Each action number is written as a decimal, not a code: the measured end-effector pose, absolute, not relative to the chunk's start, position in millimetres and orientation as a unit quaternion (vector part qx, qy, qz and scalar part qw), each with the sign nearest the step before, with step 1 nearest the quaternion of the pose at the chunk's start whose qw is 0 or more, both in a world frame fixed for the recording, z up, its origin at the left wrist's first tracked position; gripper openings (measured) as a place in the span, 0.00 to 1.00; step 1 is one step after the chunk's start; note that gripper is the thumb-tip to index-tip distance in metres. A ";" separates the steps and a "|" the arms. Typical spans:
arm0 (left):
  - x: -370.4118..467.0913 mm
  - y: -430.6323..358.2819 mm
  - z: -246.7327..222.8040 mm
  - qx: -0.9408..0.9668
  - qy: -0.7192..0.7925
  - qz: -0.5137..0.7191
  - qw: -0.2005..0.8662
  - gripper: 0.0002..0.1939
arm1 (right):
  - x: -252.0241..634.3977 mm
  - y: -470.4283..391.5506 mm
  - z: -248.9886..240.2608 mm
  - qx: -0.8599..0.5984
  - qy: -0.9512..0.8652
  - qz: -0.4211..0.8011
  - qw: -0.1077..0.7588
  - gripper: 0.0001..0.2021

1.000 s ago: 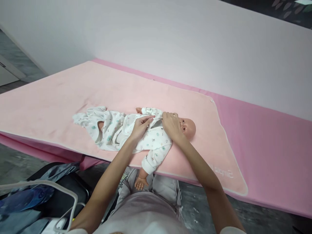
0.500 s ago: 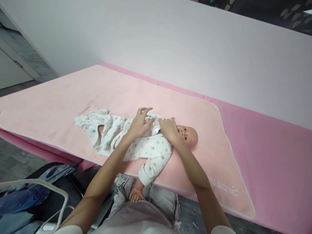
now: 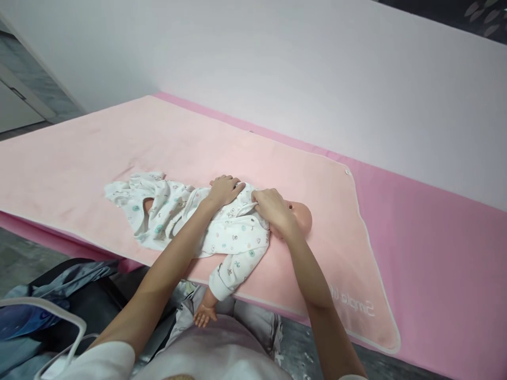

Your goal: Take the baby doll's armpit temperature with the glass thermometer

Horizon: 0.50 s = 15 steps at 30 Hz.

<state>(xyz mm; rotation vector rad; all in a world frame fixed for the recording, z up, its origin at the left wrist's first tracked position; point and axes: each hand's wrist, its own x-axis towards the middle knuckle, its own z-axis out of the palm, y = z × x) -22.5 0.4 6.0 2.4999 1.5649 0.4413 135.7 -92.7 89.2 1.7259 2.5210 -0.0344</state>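
Note:
A baby doll lies on its back, its head to the right. It wears a white long-sleeved baby romper with small printed figures, the front flap lying across its chest. My left hand is closed over the doll's far sleeve, close to the doll's far hand; its fingertips are partly hidden. At the neckline, my right hand pinches the romper's edge and covers part of the doll's face. The doll's near arm hangs over the table edge towards me. The romper's legs lie rumpled at left.
A light pink mat covers much of the darker pink table. A white wall rises behind. On the lower left stand a black chair with grey-blue cloth, a blue bottle and a white curved tube.
My left hand has come down from above the doll's chest onto its far sleeve. My right hand stays at the neckline, now pinching its edge. The view has shifted slightly.

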 end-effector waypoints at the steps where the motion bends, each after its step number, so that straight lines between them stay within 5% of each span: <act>1: -22.7 0.2 7.3 0.836 0.526 0.139 0.076 0.28 | 134.1 -91.3 86.2 0.572 0.819 0.007 0.036 0.13; 8: -23.4 -4.8 11.9 0.824 0.551 0.119 0.063 0.30 | 126.9 -88.7 78.0 0.577 0.816 0.040 0.018 0.14; 12: -23.7 -8.1 15.5 0.821 0.557 0.105 0.075 0.30 | 152.1 -94.2 94.4 0.574 0.808 -0.129 -0.039 0.07; 15: -23.7 -7.6 16.4 0.823 0.556 0.095 0.073 0.31 | 184.2 -93.0 101.6 0.566 0.763 -0.259 -0.175 0.09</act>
